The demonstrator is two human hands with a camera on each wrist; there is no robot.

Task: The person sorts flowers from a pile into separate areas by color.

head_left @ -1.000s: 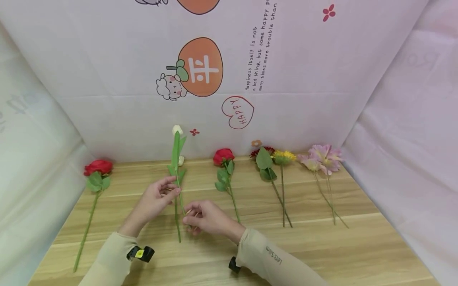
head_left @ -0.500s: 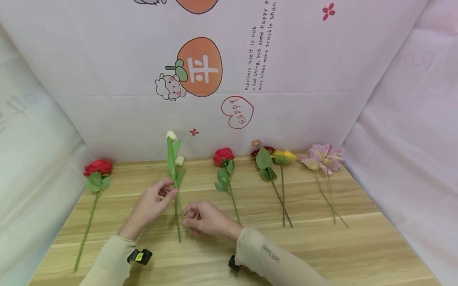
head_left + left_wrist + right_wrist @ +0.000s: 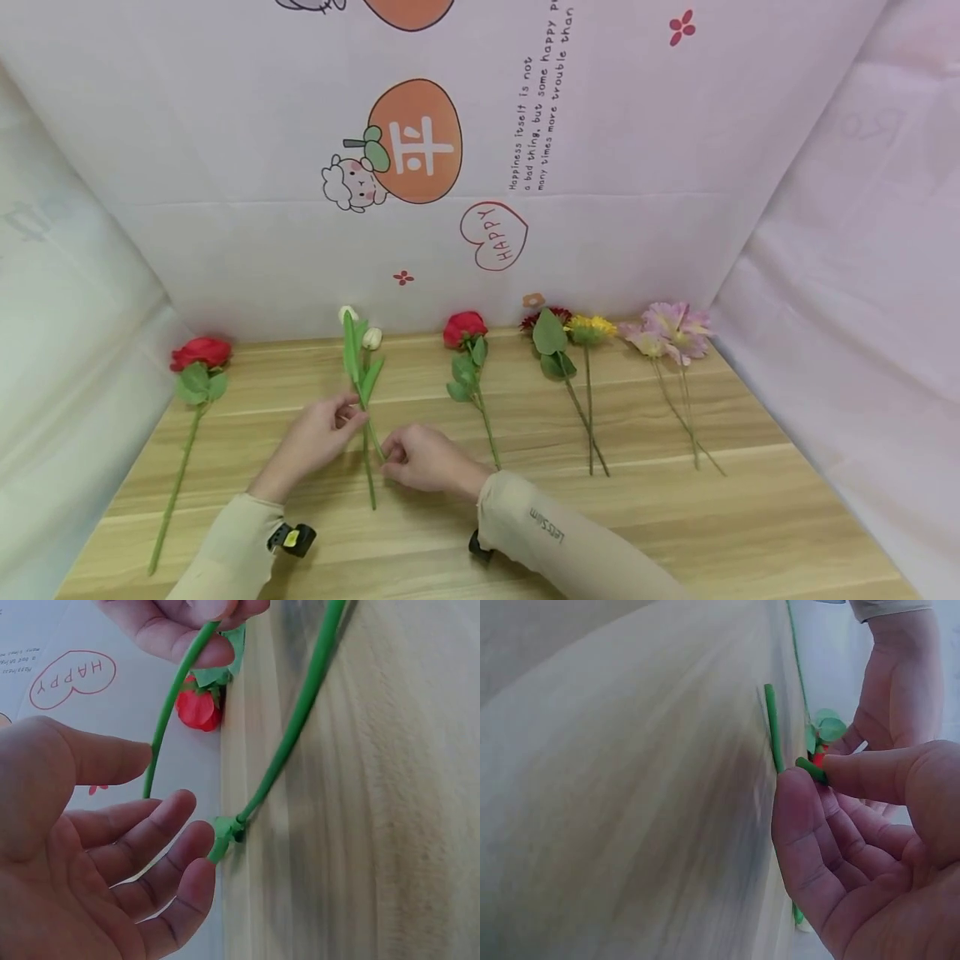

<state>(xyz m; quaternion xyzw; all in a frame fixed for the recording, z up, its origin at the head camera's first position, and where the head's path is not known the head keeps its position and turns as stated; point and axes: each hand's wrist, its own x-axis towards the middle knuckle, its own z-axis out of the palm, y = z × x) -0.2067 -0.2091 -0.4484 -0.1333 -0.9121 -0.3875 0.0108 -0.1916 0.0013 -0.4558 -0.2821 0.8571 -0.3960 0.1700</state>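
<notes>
A white tulip (image 3: pixel 347 315) slants just over a second white tulip (image 3: pixel 372 338), which lies on the wooden table. My left hand (image 3: pixel 321 432) pinches the slanted tulip's stem below its leaves; in the left wrist view the stem runs past the thumb (image 3: pixel 112 759) and index finger. Lower down, my right hand (image 3: pixel 427 458) pinches the same stem near its end. The right wrist view shows that cut stem end (image 3: pixel 811 770) between thumb and finger. Beside it the lying tulip's stem (image 3: pixel 772 727) rests on the wood. The two stems cross in the head view.
To the left lies a red rose (image 3: pixel 201 354). Right of the tulips lie another red rose (image 3: pixel 465 331), a dark red flower (image 3: pixel 546 318) with a yellow one (image 3: pixel 591 328), and pink-purple flowers (image 3: pixel 675 332). A printed white cloth (image 3: pixel 600 167) hangs behind the table (image 3: pixel 675 533).
The held tulip's bloom has come down and leftward toward the table, uncovering the other bloom. Both hands still hold its stem; the right hand has shifted slightly left.
</notes>
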